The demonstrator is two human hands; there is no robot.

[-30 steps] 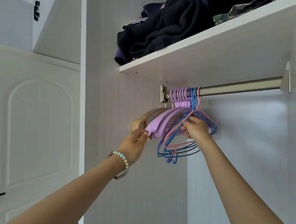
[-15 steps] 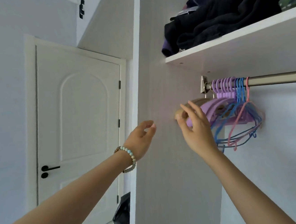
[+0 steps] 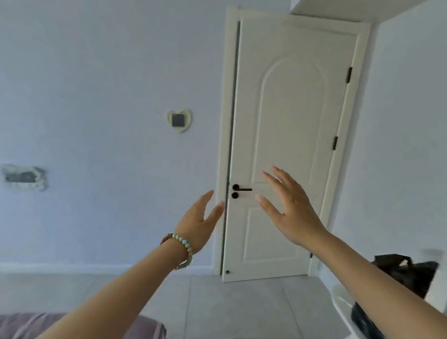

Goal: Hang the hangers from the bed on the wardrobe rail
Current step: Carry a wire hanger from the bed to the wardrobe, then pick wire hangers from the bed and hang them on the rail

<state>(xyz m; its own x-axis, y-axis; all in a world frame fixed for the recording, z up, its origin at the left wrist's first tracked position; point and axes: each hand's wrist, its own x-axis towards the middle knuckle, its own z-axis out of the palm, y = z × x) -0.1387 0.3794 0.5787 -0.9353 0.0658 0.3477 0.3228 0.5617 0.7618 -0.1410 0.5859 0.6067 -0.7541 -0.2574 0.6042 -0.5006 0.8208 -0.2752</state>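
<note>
My left hand [image 3: 198, 222], with a bead bracelet at the wrist, is raised in mid-air with straight fingers and holds nothing. Beside it my right hand [image 3: 288, 206] is also raised, fingers spread, empty. Both are in front of a white door [image 3: 287, 103]. A corner of the bed [image 3: 140, 338] with a mauve cover shows at the lower left. No hangers and no wardrobe rail are in view. The wardrobe's white side panel [image 3: 418, 137] stands at the right.
A black lever handle [image 3: 239, 190] sits on the door. A heart-shaped wall plate [image 3: 179, 120] and a rough wall opening [image 3: 24, 177] are on the lilac wall. Black bags [image 3: 407, 274] lie low at the right. Grey tiles [image 3: 230, 313] cover the floor.
The view has swung left from the wardrobe rail to the door and bed corner. Both hands let go of the hung hangers and pulled away, now open in the air.
</note>
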